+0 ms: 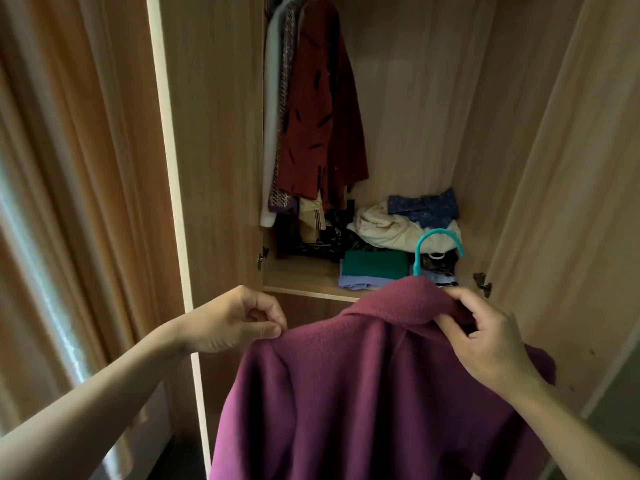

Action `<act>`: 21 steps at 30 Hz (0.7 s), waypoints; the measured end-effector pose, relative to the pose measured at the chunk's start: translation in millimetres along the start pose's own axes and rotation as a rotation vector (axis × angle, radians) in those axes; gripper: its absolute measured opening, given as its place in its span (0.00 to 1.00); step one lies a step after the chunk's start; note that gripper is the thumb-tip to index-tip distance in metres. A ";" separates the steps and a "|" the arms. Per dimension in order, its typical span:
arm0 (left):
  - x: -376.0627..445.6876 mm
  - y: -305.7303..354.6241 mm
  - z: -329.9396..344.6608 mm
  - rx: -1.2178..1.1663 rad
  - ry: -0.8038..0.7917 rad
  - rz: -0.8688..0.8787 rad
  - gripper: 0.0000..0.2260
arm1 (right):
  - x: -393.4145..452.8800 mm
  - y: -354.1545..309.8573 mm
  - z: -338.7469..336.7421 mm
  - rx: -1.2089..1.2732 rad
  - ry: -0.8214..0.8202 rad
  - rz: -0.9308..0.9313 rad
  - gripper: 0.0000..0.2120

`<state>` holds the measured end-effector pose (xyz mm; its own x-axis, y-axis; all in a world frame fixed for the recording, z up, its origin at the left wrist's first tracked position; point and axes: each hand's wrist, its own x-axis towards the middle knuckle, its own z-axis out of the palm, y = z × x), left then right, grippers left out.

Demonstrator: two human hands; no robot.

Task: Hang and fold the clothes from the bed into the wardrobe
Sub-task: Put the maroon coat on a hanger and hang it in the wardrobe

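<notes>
A maroon fleece garment hangs on a teal hanger, only the hook showing above its collar. My left hand pinches the garment's left shoulder between thumb and fingers. My right hand grips the collar at the right of the hook. I hold the garment in front of the open wooden wardrobe. Inside, at the upper left, hang a red patterned shirt and other clothes.
On the wardrobe shelf lie folded and heaped clothes: a green and lilac stack, a cream bundle, a blue piece. Open doors stand at left and right. Curtains hang at far left.
</notes>
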<state>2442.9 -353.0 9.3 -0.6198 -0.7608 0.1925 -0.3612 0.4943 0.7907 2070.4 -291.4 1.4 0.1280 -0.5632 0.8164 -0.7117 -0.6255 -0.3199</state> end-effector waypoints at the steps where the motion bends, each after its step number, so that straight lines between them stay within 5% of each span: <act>1: 1.2 0.1 2.6 0.008 -0.019 0.005 0.04 | -0.8 -2.1 0.7 0.009 -0.005 0.002 0.11; 4: 4.9 5.2 16.3 0.099 -0.055 -0.003 0.07 | -1.9 -9.1 2.7 0.047 -0.033 -0.009 0.12; 9: 15.2 33.5 36.5 0.266 0.321 0.156 0.04 | 1.0 -22.3 7.8 0.052 -0.049 -0.054 0.10; 11: 18.6 52.7 43.2 0.205 0.287 0.271 0.09 | 2.8 -26.5 8.6 0.049 -0.048 -0.049 0.10; 15: 24.5 62.4 63.8 0.533 0.311 0.440 0.22 | 4.0 -32.4 4.9 0.037 -0.015 -0.043 0.10; 21: 37.8 60.2 86.1 0.678 0.479 0.599 0.17 | 3.4 -31.3 -11.0 0.036 0.020 -0.043 0.10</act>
<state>2337.8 -315.7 14.2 -0.5377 -0.3256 0.7777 -0.4941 0.8691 0.0222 2085.5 -267.8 19.5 0.1443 -0.5247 0.8390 -0.6803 -0.6683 -0.3010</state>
